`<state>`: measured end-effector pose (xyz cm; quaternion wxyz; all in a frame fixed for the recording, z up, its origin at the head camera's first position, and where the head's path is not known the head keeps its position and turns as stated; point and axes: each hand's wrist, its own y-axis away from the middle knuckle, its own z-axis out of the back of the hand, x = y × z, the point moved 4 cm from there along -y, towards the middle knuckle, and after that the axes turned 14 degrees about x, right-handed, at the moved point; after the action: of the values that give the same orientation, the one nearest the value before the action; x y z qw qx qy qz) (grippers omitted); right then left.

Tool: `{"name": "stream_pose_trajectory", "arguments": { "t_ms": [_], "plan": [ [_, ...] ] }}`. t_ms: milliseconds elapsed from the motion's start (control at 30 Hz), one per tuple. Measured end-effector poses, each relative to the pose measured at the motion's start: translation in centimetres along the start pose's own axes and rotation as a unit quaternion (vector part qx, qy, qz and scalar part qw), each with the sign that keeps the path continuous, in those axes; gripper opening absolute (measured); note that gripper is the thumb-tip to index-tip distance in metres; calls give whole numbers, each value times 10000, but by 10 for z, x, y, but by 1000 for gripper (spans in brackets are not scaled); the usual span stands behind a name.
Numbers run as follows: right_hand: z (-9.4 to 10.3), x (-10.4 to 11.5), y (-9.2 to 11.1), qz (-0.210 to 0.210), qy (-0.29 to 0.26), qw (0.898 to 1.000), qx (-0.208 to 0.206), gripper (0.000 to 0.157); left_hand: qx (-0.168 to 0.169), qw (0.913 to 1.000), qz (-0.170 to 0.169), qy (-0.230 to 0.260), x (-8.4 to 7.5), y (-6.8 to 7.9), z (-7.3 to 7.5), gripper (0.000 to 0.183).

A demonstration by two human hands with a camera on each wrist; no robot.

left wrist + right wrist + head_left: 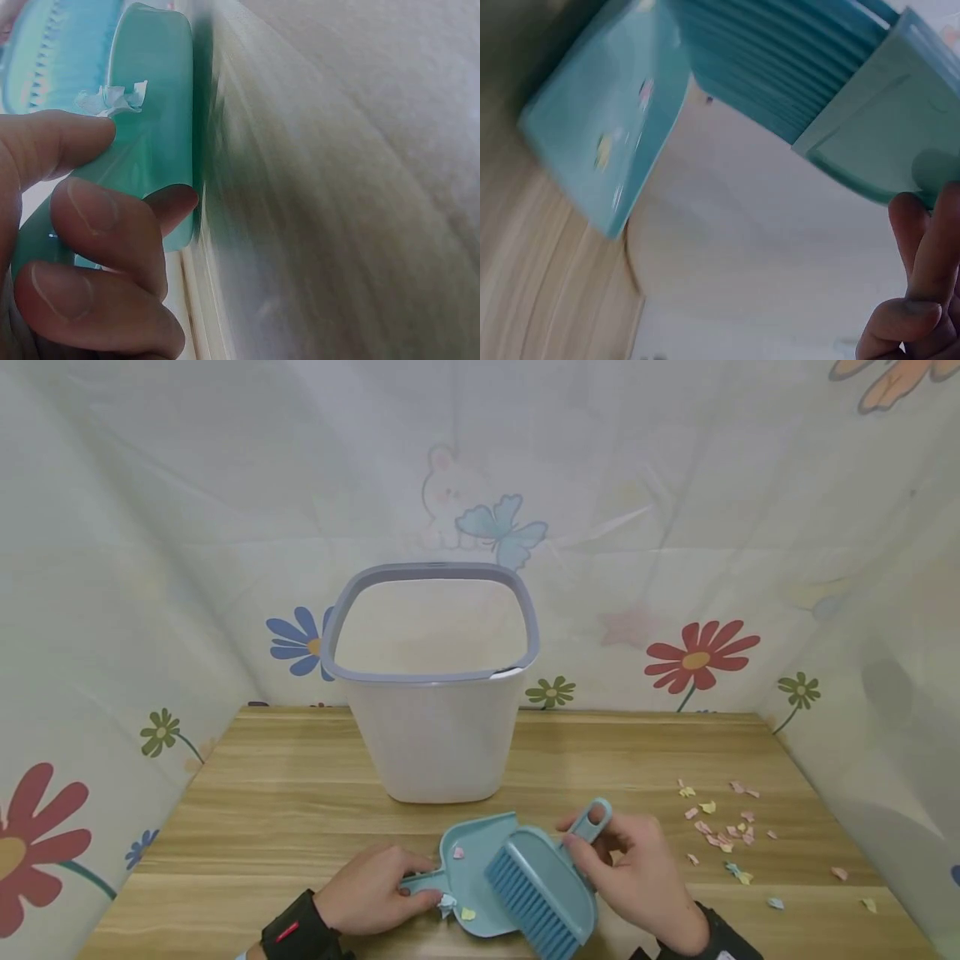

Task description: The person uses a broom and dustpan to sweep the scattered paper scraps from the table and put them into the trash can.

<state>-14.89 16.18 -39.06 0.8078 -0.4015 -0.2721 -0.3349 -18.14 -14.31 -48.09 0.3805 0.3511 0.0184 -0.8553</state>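
The pan (pixel 477 877), a blue dustpan, is at the near side of the table (pixel 247 843), in front of the bin (pixel 435 739), with the brush (pixel 553 868) over its right part; whether the bristles (pixel 531 902) touch it I cannot tell. The left hand (pixel 378 891) pinches the pan's handle (pixel 423 882), thumb above and fingers below, while the right hand (pixel 637 881) grips the brush by its looped handle (pixel 588 829), the two hands well apart. Both tools look like light, stiff plastic, smooth enough to slide a little in a loose hold but unlikely to break; the bristles look springy. The handles seem the best places to take hold, and a level pan should keep its load, since the paper scraps (pixel 726 840) look nearly weightless and easily blown or tipped off. The pan carries a pink scrap and a yellow one, with a crumpled blue piece beside the left thumb, near the handle; what lies under the brush is hidden. The bin stands upright and uncovered, its inner wall in sight, but its bottom is hidden, so its contents cannot be told. More scraps lie scattered on the table's right side.
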Motion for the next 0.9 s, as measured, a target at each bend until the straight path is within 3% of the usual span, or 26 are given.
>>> {"name": "stream_pose_trajectory", "arguments": {
  "t_ms": [133, 333, 600, 900],
  "plan": [
    [-21, 11, -4, 56, -724, 9963, 464, 22, -37, 9998, -179, 68, -1, 0, 0, 38],
    [-36, 13, -7, 212, -651, 9957, 623, 17, -96, 9996, -244, 45, -2, 0, 1, 30],
    [-8, -7, -4, -164, -196, 9997, 30, 19, 16, 10000, -1, 27, 0, 0, 2, 40],
    [17, -18, 7, -298, 45, 9990, -320, 20, 112, 9998, 20, 133, 4, 1, 0, 33]
  ]
}}
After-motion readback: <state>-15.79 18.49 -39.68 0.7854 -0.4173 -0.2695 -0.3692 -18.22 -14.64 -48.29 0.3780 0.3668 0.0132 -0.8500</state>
